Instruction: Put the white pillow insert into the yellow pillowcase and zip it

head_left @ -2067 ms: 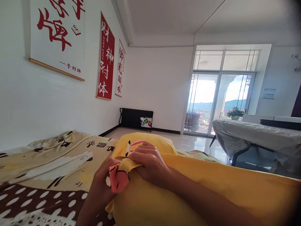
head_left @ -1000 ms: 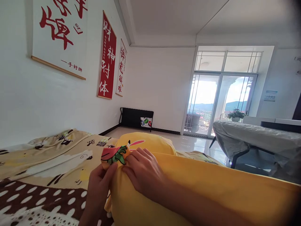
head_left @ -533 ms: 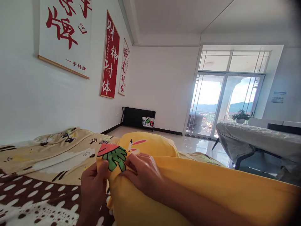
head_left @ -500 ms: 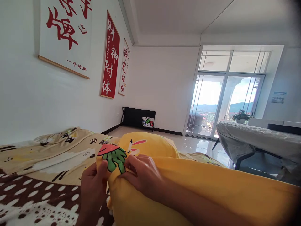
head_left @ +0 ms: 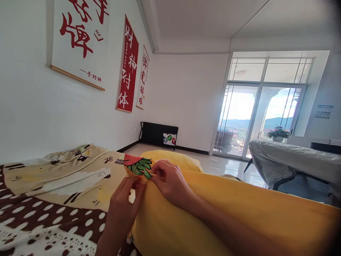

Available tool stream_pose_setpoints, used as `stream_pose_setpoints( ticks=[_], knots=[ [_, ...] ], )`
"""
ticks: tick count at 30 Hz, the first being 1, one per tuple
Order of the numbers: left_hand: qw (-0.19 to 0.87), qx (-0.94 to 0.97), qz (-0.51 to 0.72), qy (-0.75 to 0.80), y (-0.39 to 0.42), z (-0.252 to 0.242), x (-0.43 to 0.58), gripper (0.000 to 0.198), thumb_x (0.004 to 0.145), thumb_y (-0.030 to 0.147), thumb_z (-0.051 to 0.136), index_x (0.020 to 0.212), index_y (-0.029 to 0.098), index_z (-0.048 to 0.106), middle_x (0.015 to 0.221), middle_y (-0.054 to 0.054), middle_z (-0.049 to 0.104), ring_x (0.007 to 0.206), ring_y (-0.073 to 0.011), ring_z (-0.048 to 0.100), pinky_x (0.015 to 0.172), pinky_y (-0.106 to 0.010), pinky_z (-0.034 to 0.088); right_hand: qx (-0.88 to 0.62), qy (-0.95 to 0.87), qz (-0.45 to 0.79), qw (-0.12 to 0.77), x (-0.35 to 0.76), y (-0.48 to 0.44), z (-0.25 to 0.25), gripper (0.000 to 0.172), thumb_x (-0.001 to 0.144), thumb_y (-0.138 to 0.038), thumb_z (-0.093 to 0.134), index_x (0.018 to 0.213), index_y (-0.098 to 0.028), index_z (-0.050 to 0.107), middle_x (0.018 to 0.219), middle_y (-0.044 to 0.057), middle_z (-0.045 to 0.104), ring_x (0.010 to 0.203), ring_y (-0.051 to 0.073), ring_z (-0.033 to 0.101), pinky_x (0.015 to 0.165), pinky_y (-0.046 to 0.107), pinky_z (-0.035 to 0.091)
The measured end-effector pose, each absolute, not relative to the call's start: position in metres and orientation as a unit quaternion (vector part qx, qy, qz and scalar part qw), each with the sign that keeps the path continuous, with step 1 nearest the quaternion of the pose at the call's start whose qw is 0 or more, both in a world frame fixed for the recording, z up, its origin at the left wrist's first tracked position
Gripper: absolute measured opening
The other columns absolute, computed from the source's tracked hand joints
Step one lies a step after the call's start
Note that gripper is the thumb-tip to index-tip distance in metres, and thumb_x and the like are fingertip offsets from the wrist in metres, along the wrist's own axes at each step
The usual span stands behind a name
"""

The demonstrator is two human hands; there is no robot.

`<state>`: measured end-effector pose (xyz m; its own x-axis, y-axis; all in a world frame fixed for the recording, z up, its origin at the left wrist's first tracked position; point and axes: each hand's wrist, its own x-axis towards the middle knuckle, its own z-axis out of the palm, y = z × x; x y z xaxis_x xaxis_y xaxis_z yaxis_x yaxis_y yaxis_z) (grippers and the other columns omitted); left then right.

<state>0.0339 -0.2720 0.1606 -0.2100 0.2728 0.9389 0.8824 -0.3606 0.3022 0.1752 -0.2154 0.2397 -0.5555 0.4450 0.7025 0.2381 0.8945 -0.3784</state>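
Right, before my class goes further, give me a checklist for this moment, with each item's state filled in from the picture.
1. Left hand on the cloth: ok, its fingers are at the edge of the yellow fabric.
2. Right hand on the cloth: ok, it pinches the same fabric beside the left hand.
3. Green-and-pink print visible: ok, it faces the camera, just above the left fingers.
4. Patterned blanket lying smooth: not ok, it has folds towards the wall.
5. What fills the yellow fabric: cannot tell, no opening shows its inside.
6. Yellow mound beyond the right hand, separate from the held fabric: cannot tell, their meeting is partly hidden.
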Motion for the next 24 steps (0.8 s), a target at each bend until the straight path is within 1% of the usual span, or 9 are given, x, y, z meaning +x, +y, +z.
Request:
stream_pose_setpoints(
  ticks=[3,6,10,12,13,17,19,21,24],
  knots=[
    [0.235,-0.594,-0.597,-0.485,-0.264,0.161,0.034,0.012,0.087,0.027,0.051,0.084,0.019,0.06,0.074,-0.002,0.061,0.062,-0.0128,0.054,0.057,-0.022,0.044,-0.188,-0.878,0.128,0.42,0.177,-0.219,0.24,0.01,0.073,-0.013,0.057,0.07,-0.019,0.05,0.063,-0.005,0.044,0.059,0.009,0.039,0.055,0.022,0.031],
    [0.194,-0.607,-0.626,-0.449,-0.259,0.161,0.036,0.017,0.088,0.024,0.049,0.074,0.019,0.058,0.069,-0.002,0.058,0.063,-0.012,0.053,0.058,-0.02,0.043,-0.2,-0.88,0.121,0.413,0.177,-0.22,0.24,0.011,0.073,-0.016,0.059,0.07,-0.019,0.048,0.06,-0.006,0.043,0.056,0.009,0.038,0.054,0.021,0.03],
    [0.152,-0.553,-0.687,-0.447,-0.257,0.159,0.036,0.021,0.085,0.028,0.056,0.066,0.018,0.056,0.063,0.0,0.054,0.059,-0.0114,0.049,0.056,-0.021,0.041,-0.218,-0.884,0.06,0.409,0.175,-0.219,0.239,0.022,0.076,-0.024,0.061,0.064,-0.019,0.043,0.058,-0.006,0.042,0.057,0.009,0.037,0.057,0.023,0.03],
    [0.139,-0.531,-0.709,-0.443,-0.256,0.157,0.036,0.021,0.084,0.028,0.057,0.066,0.018,0.056,0.063,0.0,0.054,0.06,-0.0113,0.049,0.056,-0.021,0.04,-0.224,-0.883,0.022,0.411,0.174,-0.217,0.239,0.025,0.078,-0.025,0.06,0.062,-0.019,0.042,0.059,-0.005,0.044,0.059,0.01,0.037,0.061,0.024,0.031],
    [0.136,-0.522,-0.718,-0.44,-0.255,0.156,0.035,0.021,0.084,0.028,0.058,0.066,0.018,0.056,0.063,0.0,0.054,0.06,-0.0111,0.049,0.056,-0.021,0.04,-0.225,-0.882,0.009,0.413,0.174,-0.216,0.239,0.023,0.079,-0.024,0.059,0.063,-0.019,0.044,0.061,-0.004,0.046,0.061,0.011,0.038,0.063,0.025,0.032],
    [0.12,-0.505,-0.738,-0.431,-0.252,0.151,0.036,0.019,0.083,0.028,0.059,0.067,0.018,0.057,0.065,0.0,0.055,0.061,-0.0111,0.049,0.057,-0.022,0.04,-0.223,-0.883,0.017,0.412,0.172,-0.215,0.24,0.005,0.08,-0.018,0.056,0.075,-0.019,0.056,0.068,-0.001,0.052,0.067,0.012,0.044,0.068,0.026,0.034],
    [0.092,-0.506,-0.741,-0.432,-0.25,0.151,0.037,0.015,0.083,0.028,0.06,0.072,0.018,0.059,0.069,-0.001,0.057,0.065,-0.0118,0.051,0.06,-0.023,0.041,-0.223,-0.883,0.044,0.411,0.171,-0.216,0.24,0.005,0.078,-0.016,0.056,0.075,-0.019,0.057,0.067,-0.002,0.051,0.066,0.012,0.044,0.064,0.025,0.034],
    [0.055,-0.507,-0.742,-0.434,-0.25,0.151,0.038,0.014,0.082,0.031,0.06,0.078,0.018,0.06,0.073,-0.001,0.058,0.068,-0.0127,0.052,0.061,-0.023,0.042,-0.223,-0.879,0.074,0.415,0.169,-0.218,0.241,0.008,0.076,-0.015,0.057,0.07,-0.019,0.055,0.063,-0.003,0.048,0.062,0.011,0.042,0.059,0.023,0.032],
    [0.018,-0.51,-0.742,-0.434,-0.252,0.153,0.039,0.019,0.081,0.034,0.061,0.074,0.017,0.057,0.068,0.0,0.054,0.064,-0.0123,0.049,0.059,-0.023,0.041,-0.219,-0.877,0.098,0.417,0.168,-0.221,0.241,0.013,0.074,-0.017,0.058,0.066,-0.019,0.049,0.057,-0.006,0.043,0.055,0.009,0.036,0.054,0.022,0.028]
  ],
)
